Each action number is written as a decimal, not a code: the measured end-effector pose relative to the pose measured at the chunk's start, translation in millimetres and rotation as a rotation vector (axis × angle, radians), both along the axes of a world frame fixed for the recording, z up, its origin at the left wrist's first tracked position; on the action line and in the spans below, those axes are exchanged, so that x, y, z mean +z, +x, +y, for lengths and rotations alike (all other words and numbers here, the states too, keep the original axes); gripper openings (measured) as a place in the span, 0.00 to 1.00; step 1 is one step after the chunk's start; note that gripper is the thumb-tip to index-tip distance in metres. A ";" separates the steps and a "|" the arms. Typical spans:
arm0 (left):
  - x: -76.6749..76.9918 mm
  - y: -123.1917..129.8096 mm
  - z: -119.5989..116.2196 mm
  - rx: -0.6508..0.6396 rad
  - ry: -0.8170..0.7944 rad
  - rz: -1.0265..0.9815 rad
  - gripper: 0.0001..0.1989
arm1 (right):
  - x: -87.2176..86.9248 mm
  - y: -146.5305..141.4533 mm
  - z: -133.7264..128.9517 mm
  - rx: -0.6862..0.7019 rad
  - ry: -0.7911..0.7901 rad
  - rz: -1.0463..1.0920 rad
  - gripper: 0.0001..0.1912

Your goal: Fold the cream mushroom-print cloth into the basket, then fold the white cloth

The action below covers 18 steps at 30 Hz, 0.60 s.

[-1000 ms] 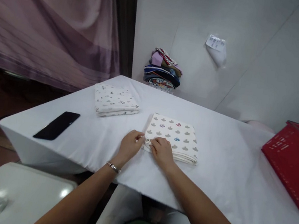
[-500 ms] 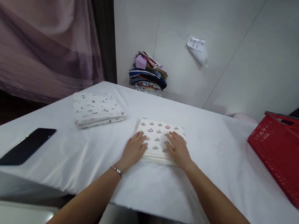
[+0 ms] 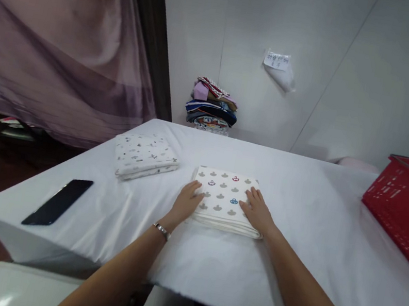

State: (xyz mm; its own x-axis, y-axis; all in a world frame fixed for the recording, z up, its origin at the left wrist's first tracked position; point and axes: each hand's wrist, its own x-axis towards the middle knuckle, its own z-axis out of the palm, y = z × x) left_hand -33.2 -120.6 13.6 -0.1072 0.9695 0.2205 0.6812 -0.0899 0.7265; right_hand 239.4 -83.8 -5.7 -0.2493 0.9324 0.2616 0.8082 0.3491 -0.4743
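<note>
A folded cream cloth printed with grey, red and blue motifs lies on the white-covered table in front of me. My left hand rests on its left edge, fingers stretched out over the print. On the opposite edge lies my right hand, its fingers also extended and slightly apart. Neither hand is closed round the fabric. To the left sits a second folded cloth, white with small dark prints, touched by neither hand.
A dark phone lies near the table's left front edge. The red plastic basket stands at the right. Behind the table is a stack of folded fabrics by the wall. A white stool is at lower left.
My right hand has slid from the top of the cream cloth out to its right edge, uncovering a blue motif. My left hand stays at the left edge. The view has shifted left.
</note>
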 end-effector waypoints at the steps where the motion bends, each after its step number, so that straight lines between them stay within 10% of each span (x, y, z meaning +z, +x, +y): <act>1: 4.8 -0.2 5.9 0.052 -0.006 -0.014 0.21 | -0.6 0.5 0.2 0.000 -0.005 0.037 0.27; 8: 33.9 -0.8 49.9 0.275 -0.438 -0.092 0.33 | -1.5 13.7 -0.2 -0.173 -0.194 0.571 0.30; 18: 38.8 -1.6 66.0 0.247 -0.417 -0.127 0.28 | -15.4 22.2 17.4 -0.210 -0.253 0.896 0.31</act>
